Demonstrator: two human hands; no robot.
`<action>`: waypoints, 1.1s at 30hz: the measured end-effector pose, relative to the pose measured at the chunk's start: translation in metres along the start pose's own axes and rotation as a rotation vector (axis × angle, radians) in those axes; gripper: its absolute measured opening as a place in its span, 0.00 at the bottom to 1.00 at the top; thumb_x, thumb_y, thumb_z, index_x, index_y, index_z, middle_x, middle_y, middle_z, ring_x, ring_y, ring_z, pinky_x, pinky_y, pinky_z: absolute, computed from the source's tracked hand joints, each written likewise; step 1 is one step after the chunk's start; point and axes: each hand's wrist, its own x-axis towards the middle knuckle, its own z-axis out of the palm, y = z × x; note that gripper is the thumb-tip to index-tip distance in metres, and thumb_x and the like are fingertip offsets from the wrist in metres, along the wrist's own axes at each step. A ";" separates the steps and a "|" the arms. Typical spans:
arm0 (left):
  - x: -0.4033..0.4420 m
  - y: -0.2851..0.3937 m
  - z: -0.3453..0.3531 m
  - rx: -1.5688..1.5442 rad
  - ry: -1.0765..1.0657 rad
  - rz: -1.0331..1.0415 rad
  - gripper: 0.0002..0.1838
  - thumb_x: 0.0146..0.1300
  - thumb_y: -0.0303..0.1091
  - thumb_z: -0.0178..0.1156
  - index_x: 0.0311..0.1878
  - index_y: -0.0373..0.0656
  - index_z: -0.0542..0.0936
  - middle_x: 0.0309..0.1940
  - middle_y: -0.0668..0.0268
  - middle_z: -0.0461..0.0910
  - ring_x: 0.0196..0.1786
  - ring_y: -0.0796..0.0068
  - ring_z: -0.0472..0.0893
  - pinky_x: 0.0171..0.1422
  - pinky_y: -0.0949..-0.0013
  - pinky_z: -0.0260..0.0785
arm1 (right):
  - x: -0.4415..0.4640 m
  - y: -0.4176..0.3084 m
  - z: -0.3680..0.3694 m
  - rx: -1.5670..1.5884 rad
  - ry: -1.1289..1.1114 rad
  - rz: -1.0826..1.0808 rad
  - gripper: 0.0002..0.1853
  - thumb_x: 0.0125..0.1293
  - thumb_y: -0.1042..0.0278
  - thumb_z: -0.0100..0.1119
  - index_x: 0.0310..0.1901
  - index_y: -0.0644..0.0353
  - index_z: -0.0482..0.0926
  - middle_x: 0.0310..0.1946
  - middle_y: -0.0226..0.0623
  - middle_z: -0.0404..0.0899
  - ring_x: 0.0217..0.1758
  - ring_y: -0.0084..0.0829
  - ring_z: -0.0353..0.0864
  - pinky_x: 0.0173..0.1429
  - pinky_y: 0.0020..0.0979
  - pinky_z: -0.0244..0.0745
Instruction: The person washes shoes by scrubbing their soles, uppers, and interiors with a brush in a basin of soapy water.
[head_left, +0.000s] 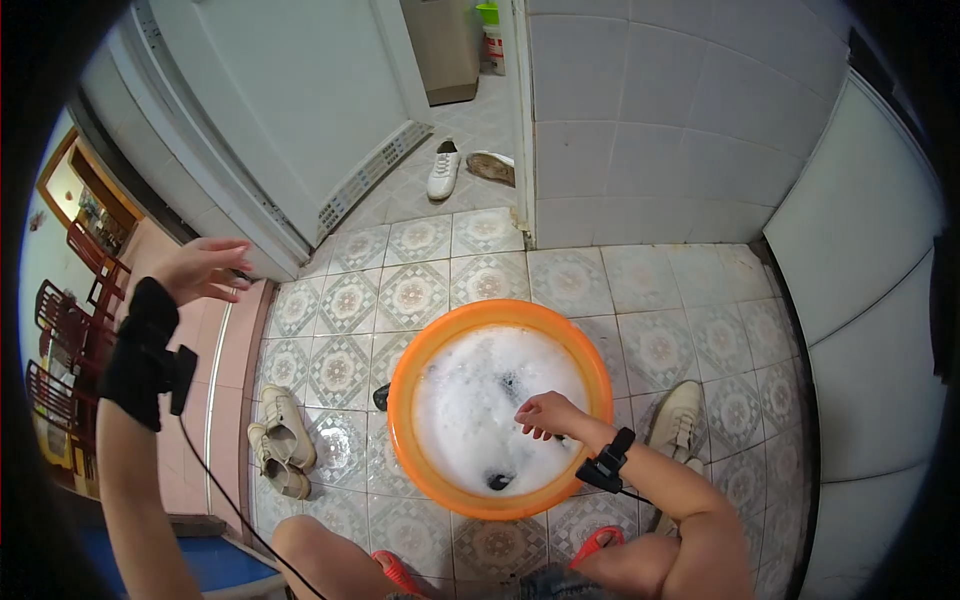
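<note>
An orange basin (402,440) full of white foam (460,400) stands on the tiled floor. Small dark parts of something poke through the foam; what they belong to is hidden. Over the right part of the foam hangs my right hand (548,415), its fingers loosely bent and apart, with nothing seen in them. My left hand (208,270) is raised at the left, well away from the basin, fingers spread and empty. Both wrists wear black straps with small devices.
Light shoes (287,430) stand left of the basin, and another pair (677,415) is at its right. A white shoe (443,170) and a tipped shoe (491,167) lie in the doorway beside an open door (290,90). A pink step (232,400) runs along the left.
</note>
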 end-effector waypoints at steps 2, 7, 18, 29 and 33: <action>-0.019 -0.006 -0.027 0.008 0.049 0.005 0.29 0.60 0.44 0.57 0.60 0.40 0.62 0.42 0.62 0.72 0.41 0.66 0.78 0.43 0.62 0.74 | -0.001 0.001 -0.004 0.006 0.002 -0.009 0.15 0.57 0.60 0.57 0.39 0.64 0.76 0.26 0.34 0.80 0.23 0.23 0.77 0.25 0.25 0.73; -0.022 -0.042 -0.034 -0.087 0.061 -0.003 0.26 0.61 0.41 0.55 0.59 0.40 0.63 0.43 0.62 0.72 0.40 0.68 0.77 0.42 0.66 0.74 | 0.004 0.008 -0.005 -0.266 0.125 -0.077 0.16 0.54 0.56 0.58 0.37 0.61 0.78 0.28 0.37 0.80 0.29 0.31 0.79 0.33 0.31 0.74; 0.087 -0.314 0.028 0.413 0.198 0.036 0.20 0.47 0.48 0.63 0.36 0.40 0.81 0.20 0.58 0.78 0.25 0.68 0.79 0.33 0.67 0.71 | -0.035 0.007 0.004 -0.994 0.158 -0.063 0.15 0.49 0.57 0.58 0.37 0.55 0.79 0.34 0.42 0.79 0.40 0.41 0.77 0.46 0.38 0.71; 0.061 -0.497 0.133 0.599 0.258 -0.385 0.32 0.37 0.46 0.69 0.44 0.33 0.75 0.42 0.51 0.77 0.45 0.55 0.77 0.50 0.61 0.69 | -0.007 -0.004 0.031 -1.118 0.252 -0.003 0.12 0.48 0.69 0.53 0.34 0.66 0.75 0.35 0.52 0.75 0.42 0.48 0.75 0.48 0.40 0.70; 0.074 -0.513 0.140 0.282 0.363 -0.280 0.33 0.35 0.39 0.70 0.49 0.36 0.74 0.44 0.51 0.76 0.49 0.57 0.75 0.53 0.61 0.67 | 0.027 0.022 0.041 -1.027 0.317 0.157 0.19 0.47 0.71 0.53 0.43 0.67 0.71 0.44 0.54 0.72 0.49 0.47 0.72 0.53 0.38 0.68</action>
